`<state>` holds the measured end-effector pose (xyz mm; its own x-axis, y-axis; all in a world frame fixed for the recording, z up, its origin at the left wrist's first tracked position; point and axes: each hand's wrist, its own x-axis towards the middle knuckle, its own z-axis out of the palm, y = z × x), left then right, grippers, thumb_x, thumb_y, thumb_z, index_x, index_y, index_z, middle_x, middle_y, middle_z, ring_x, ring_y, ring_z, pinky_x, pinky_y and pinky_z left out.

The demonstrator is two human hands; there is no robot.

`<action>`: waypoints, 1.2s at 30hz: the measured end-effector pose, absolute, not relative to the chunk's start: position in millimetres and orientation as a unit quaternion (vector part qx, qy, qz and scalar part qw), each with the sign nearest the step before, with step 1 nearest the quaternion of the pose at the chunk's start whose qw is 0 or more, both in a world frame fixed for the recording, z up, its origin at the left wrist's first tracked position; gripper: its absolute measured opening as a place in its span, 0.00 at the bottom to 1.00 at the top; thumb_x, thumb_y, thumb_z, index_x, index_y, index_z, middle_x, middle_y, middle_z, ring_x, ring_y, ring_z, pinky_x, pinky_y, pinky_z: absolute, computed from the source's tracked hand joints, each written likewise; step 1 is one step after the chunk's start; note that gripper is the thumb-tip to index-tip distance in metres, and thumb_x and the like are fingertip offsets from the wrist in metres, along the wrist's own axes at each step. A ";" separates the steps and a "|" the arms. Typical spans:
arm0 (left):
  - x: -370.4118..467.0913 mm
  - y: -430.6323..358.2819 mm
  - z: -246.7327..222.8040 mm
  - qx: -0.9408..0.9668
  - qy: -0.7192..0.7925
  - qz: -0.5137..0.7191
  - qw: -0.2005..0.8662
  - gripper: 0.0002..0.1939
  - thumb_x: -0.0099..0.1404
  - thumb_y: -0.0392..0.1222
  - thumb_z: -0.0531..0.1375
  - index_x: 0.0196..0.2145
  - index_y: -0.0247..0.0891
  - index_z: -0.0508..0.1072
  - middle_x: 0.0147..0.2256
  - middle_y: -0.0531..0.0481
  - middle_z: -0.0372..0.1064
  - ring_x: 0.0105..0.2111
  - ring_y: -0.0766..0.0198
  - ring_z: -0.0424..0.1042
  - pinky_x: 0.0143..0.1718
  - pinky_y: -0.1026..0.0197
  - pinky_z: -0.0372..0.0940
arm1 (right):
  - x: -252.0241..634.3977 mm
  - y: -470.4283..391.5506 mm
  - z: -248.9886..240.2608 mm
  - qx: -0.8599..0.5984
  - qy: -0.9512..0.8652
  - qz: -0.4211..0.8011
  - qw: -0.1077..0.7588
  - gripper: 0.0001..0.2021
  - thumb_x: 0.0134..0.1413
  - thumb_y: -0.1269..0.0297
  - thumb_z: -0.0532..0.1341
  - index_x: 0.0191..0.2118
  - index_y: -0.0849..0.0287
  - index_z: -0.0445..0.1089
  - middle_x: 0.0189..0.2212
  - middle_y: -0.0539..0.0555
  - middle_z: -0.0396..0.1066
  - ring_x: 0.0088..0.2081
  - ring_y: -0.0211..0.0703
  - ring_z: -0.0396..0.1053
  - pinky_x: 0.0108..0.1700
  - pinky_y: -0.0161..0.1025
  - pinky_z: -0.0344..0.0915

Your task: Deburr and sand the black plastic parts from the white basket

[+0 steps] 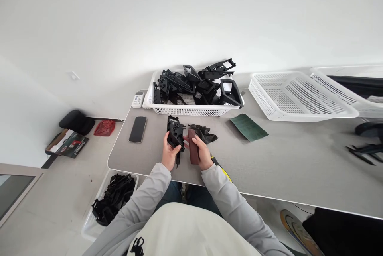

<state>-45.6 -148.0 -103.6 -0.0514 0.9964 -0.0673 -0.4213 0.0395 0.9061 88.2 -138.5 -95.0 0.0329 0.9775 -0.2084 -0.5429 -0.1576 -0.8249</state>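
My left hand point(170, 153) is closed around a black molded plastic part point(174, 131), held tilted above the table. In my right hand point(203, 153) is a flat reddish-brown strip that looks like folded sandpaper point(193, 149), gripped between thumb and fingers. The strip is close beside the part's right side; I cannot tell whether they touch. Just behind my right hand lies a crumpled dark cloth point(206, 133). A yellow and black tool point(222, 168) is partly hidden under my right wrist.
At the table's back stands a white basket point(191, 110) heaped with black plastic parts. Right of it are another white basket point(299, 114) and a green sheet point(249, 127). A phone point(138, 129) and a small white device point(138, 99) lie left. A floor bin point(89, 228) holds more parts.
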 end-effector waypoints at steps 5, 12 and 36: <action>-43.6 -152.8 -63.4 0.431 0.343 0.585 0.595 0.50 0.54 0.46 0.69 0.66 0.49 0.45 0.59 0.39 0.62 0.57 0.53 0.66 0.58 0.49 0.59 | 90.1 -121.5 -42.8 -0.404 -0.288 0.641 0.586 0.17 0.45 0.54 0.64 0.42 0.54 0.74 0.39 0.53 0.77 0.44 0.50 0.74 0.37 0.41 0.72; -48.7 -123.2 8.5 0.487 0.291 0.590 0.575 0.46 0.45 0.50 0.72 0.58 0.49 0.55 0.55 0.42 0.64 0.53 0.51 0.68 0.52 0.50 0.65 | 96.3 -106.2 24.2 -0.371 -0.433 0.533 0.626 0.16 0.48 0.56 0.63 0.44 0.53 0.75 0.44 0.51 0.75 0.45 0.49 0.72 0.48 0.45 0.68; -5.7 -30.8 7.1 0.263 0.432 0.786 0.357 0.16 0.64 0.55 0.57 0.46 0.48 0.62 0.36 0.54 0.70 0.33 0.68 0.71 0.35 0.66 0.65 | 111.1 -58.8 38.2 -0.409 -0.713 0.227 0.523 0.17 0.59 0.68 0.58 0.52 0.46 0.72 0.48 0.59 0.65 0.47 0.49 0.69 0.45 0.46 0.71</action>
<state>-5.7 -30.8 7.1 -0.6075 0.7873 0.1048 -0.3341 -0.3730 0.8656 111.1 -58.8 38.2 -0.1187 0.8199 0.5601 0.3453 0.5629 -0.7509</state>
